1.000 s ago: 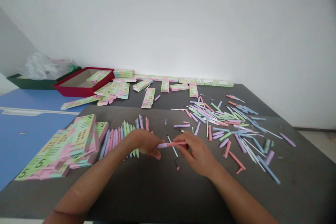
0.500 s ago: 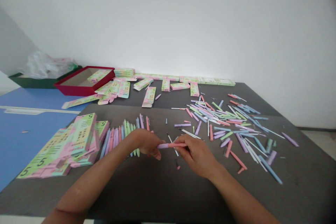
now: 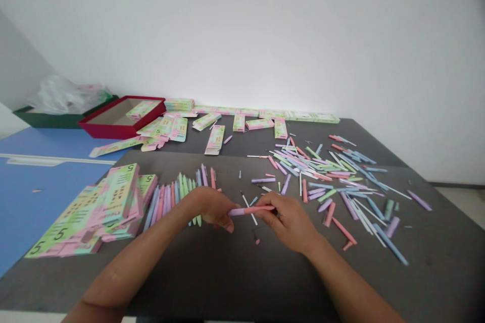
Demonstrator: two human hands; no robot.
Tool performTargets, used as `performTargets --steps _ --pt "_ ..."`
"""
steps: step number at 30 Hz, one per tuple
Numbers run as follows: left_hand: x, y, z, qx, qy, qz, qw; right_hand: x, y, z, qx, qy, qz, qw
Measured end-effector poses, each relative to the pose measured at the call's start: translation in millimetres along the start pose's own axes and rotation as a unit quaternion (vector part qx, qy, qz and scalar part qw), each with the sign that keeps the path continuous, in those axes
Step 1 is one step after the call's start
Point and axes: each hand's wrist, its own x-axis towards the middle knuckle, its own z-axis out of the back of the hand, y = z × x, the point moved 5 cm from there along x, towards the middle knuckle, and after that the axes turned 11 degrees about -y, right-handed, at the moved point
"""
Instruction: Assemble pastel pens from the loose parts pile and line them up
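Between my hands, above the dark table, is a pen [image 3: 248, 210] with a purple left part and a coral right part. My left hand [image 3: 215, 209] is closed on its purple end. The fingers of my right hand [image 3: 286, 219] pinch the coral end. Below the pen lie a white refill [image 3: 244, 198] and a small dark piece with a pink tip [image 3: 257, 238]. Just left of my left hand, a row of pens [image 3: 170, 197] in several pastel colours lies side by side, partly hidden by my forearm.
Loose pen barrels and refills [image 3: 329, 176] are scattered over the right side. Stacked pen boxes [image 3: 117, 194] lie at the left, more cartons [image 3: 215, 139] towards the wall. A red box lid [image 3: 102, 123] and a green tray [image 3: 53, 120] with a plastic bag [image 3: 70, 95] stand at back left.
My right hand has shifted slightly right along the coral part, so more of it shows between my hands. My left hand stays nearly where it was. The things on the table have not moved.
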Motion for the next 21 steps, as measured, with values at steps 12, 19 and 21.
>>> performTargets --steps 12,19,21 --pt "-8.0 -1.5 3.8 0.010 0.036 0.013 0.999 2.9 -10.5 16.8 0.008 -0.076 0.013 0.997" --pt "-13.0 -2.0 4.2 0.005 0.053 0.023 0.998 7.1 -139.7 100.6 -0.204 -0.083 -0.223 0.950" --pt "-12.4 -2.0 2.5 0.004 0.063 0.020 0.998 0.2 -174.7 116.9 -0.204 -0.067 -0.265 0.940"
